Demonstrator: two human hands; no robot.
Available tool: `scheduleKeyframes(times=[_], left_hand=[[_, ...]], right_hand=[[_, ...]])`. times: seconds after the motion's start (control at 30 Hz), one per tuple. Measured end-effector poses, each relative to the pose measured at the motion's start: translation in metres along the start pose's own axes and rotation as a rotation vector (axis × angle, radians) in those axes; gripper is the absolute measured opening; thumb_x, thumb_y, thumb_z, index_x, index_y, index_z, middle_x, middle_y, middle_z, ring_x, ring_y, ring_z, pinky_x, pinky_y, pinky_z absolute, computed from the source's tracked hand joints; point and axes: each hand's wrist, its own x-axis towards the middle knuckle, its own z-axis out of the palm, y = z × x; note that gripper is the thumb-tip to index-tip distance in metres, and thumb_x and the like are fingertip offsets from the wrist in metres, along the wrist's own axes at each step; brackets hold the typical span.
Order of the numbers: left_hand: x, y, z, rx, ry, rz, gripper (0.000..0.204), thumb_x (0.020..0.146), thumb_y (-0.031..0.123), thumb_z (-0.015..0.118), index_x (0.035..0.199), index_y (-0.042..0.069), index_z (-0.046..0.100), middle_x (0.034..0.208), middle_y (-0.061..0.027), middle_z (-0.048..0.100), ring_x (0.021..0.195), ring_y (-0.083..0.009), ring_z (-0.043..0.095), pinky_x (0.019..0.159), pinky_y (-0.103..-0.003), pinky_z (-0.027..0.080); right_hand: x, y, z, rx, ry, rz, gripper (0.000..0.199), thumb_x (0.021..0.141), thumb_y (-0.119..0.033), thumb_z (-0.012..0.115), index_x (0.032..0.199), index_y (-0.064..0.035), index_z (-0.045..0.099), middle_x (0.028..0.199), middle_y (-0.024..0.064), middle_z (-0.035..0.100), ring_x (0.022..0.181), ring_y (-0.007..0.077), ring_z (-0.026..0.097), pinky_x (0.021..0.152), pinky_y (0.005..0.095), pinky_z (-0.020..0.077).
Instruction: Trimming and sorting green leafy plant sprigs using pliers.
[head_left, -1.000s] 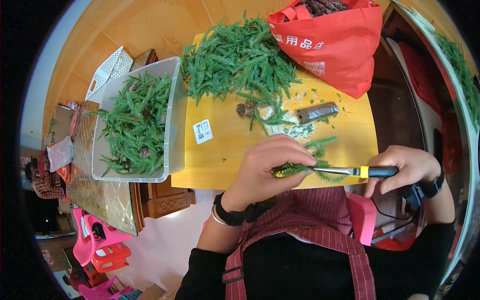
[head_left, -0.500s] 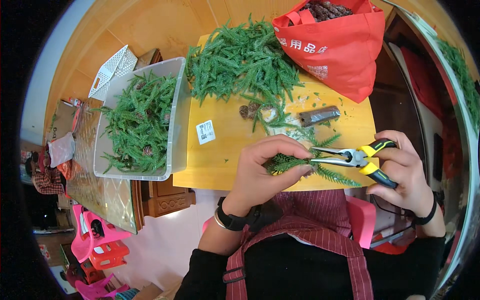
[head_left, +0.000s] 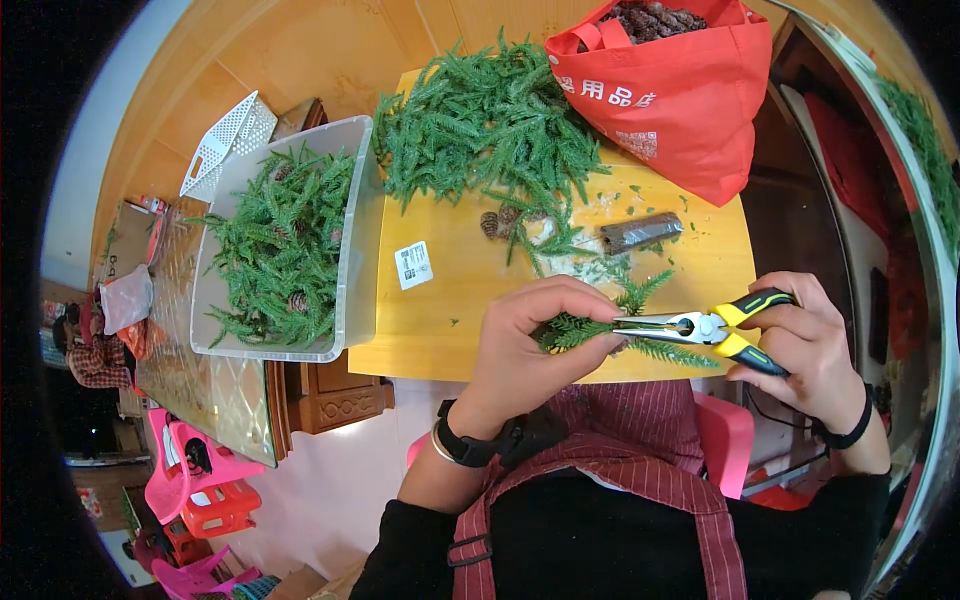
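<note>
Between the thumb and fingers of my left hand [head_left: 545, 335] is a green artificial pine sprig [head_left: 670, 352], pinched over the front of the yellow table. My right hand [head_left: 808, 340] grips long-nose pliers [head_left: 705, 328] with yellow-and-black handles. The pliers' jaws are nearly closed, their tips touching the sprig beside my left fingertips. Exactly what sits between the jaws is hidden by my fingers. Just beyond my hands lie a brown stick-shaped piece in clear wrap [head_left: 642, 232] and small pine cones [head_left: 490, 224].
A pile of green sprigs [head_left: 480, 120] covers the table's far side. At left stands a clear plastic bin [head_left: 358, 240] of sprigs with cones. A red bag [head_left: 690, 120] of pine cones sits far right. A white label [head_left: 412, 265] lies on the table [head_left: 440, 330].
The pliers' jaws and handles have come closer together at the sprig. My left hand keeps its pinch in nearly the same place.
</note>
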Motion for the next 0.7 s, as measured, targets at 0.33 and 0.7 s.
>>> scheduleKeyframes(times=[0.33, 0.7], left_hand=[[0.001, -0.002, 0.002, 0.046, -0.01, 0.112, 0.016, 0.065, -0.008, 0.066, 0.079, 0.0, 0.064, 0.082, -0.0115, 0.065, 0.076, -0.0191, 0.061, 0.07, -0.029, 0.048], [0.002, 0.0, 0.004, 0.082, -0.029, 0.138, 0.017, 0.064, -0.007, 0.066, 0.079, 0.001, 0.065, 0.082, -0.0112, 0.065, 0.077, -0.0197, 0.061, 0.071, -0.03, 0.047]], right_hand=[[0.0, 0.004, -0.002, -0.014, 0.014, -0.053, 0.032, 0.062, -0.028, 0.072, 0.062, -0.0036, 0.051, 0.07, 0.007, 0.055, 0.081, 0.0303, 0.056, 0.068, 0.0392, 0.0451], [-0.011, 0.01, 0.001, 0.057, -0.025, -0.03, 0.039, 0.062, -0.032, 0.074, 0.059, -0.0017, 0.049, 0.065, 0.0101, 0.052, 0.079, 0.0336, 0.055, 0.069, 0.0412, 0.0454]])
